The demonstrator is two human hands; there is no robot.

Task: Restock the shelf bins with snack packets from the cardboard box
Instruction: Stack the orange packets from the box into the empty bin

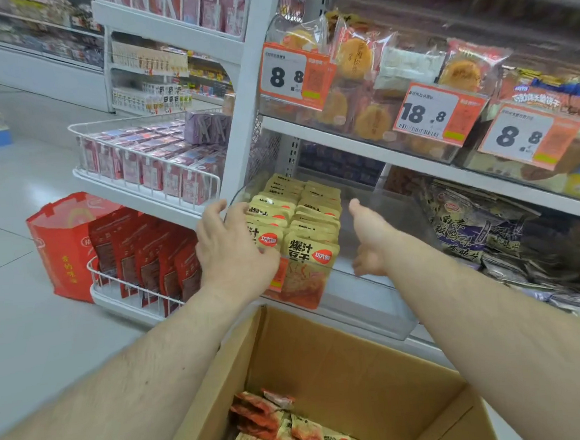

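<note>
A clear plastic shelf bin (363, 304) holds two rows of yellow-and-orange snack packets (309, 252) standing upright. My left hand (232, 248) rests with spread fingers against the bin's left corner and the front-left packets. My right hand (369, 238) reaches into the bin's bare right half, thumb up, fingers loosely curled downward and holding nothing. Below my arms stands an open cardboard box (343, 357) with several orange and yellow snack packets (289, 429) loose at its bottom.
To the right of the bin lie dark snack bags (481, 227). Above it a shelf carries pastry packs behind orange price tags (432, 113). Left are white wire baskets with red packets (154, 260) and a red bag (60, 242) on the floor.
</note>
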